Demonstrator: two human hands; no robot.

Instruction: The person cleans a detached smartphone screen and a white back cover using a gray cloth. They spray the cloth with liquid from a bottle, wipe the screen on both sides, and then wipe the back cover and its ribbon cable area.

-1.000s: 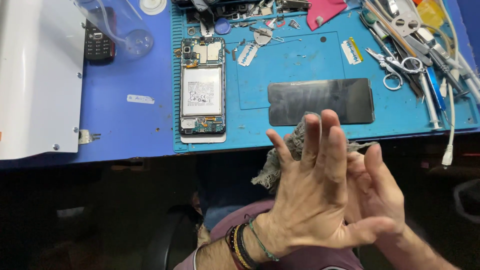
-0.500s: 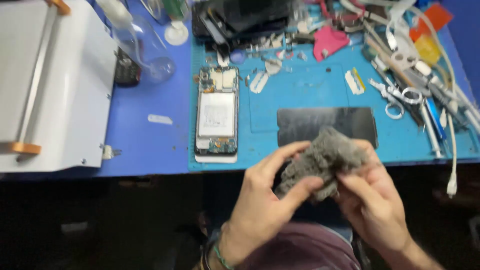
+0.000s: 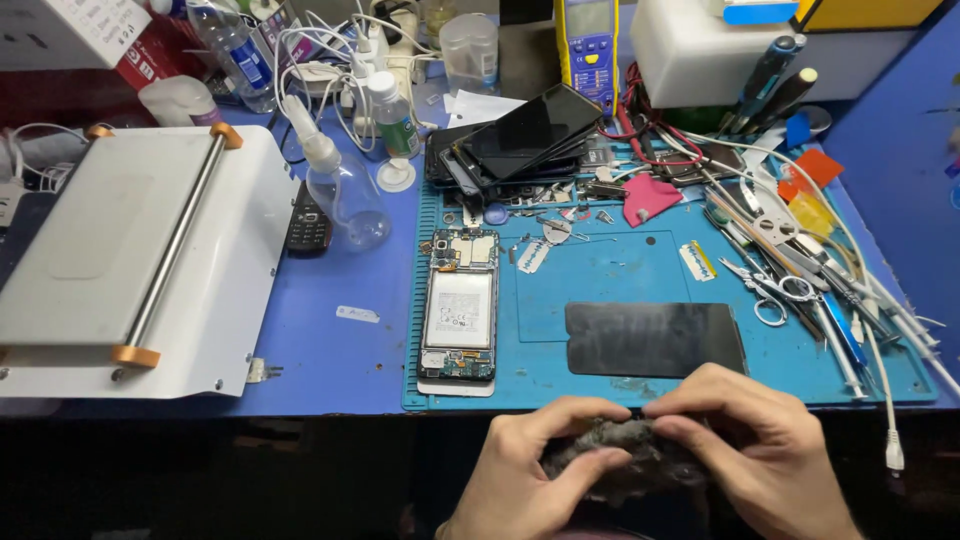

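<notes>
Left hand (image 3: 525, 470): seen at the bottom edge, fingers curled and clamped on a grey rag (image 3: 620, 462), thumb laid across its front.
Right hand (image 3: 745, 445): pressed in from the other side, knuckles raised, fingertips pinched shut on the same rag.
Grey rag: bunched up between both hands, held just off the near edge of the blue mat (image 3: 610, 275).
Dark glass panel (image 3: 655, 338): laid flat on the mat, just beyond the knuckles.
Opened phone (image 3: 460, 310): set back-up to the left, battery exposed.
Scissors (image 3: 770, 295): left among tools at the right.
White machine (image 3: 130, 270): parked far left.
</notes>
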